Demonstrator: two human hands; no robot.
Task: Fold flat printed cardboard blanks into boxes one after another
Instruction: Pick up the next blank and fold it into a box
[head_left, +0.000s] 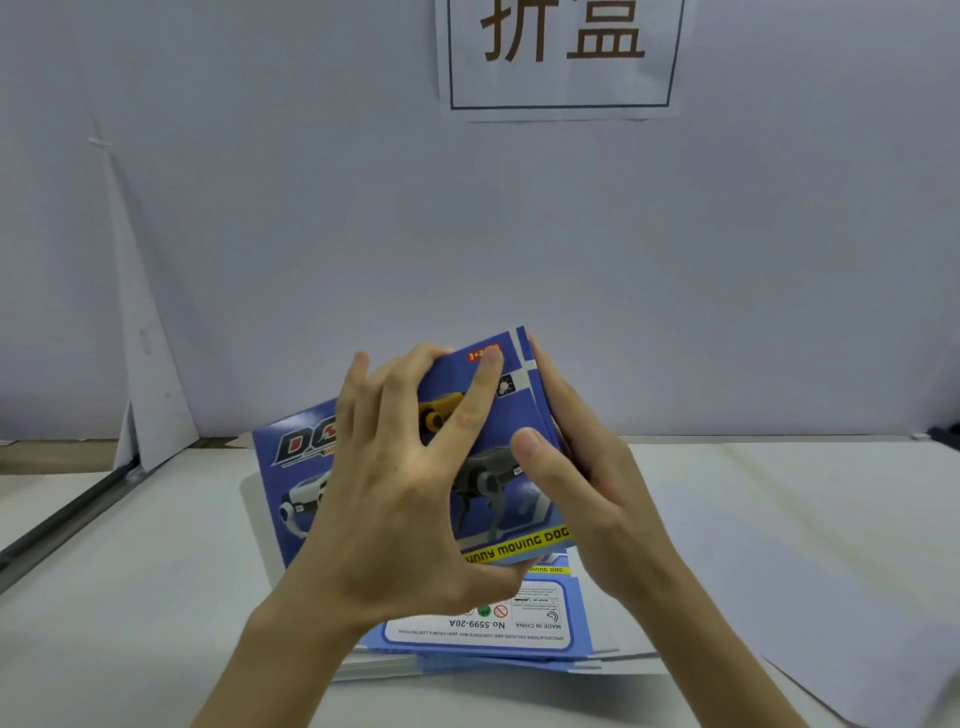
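On the white table (130, 597), closest to the person, lies a stack of flat blanks (483, 636), not folded yet. Just above it, both hands hold one blue box (524, 410) with a toy dog on it. The left hand (395, 499) grips it top to bottom, fingers spread. The right hand (587, 483) holds its right side, thumb on the front. It looks half folded. I see no finished boxes, so I think lots are left. Far back, a sign (561, 52) hangs on the wall.

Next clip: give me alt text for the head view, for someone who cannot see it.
Both hands, left hand and right hand, grip a blue printed cardboard blank, partly folded, above a stack of flat blanks on a white table. A paper sign hangs on the wall behind.
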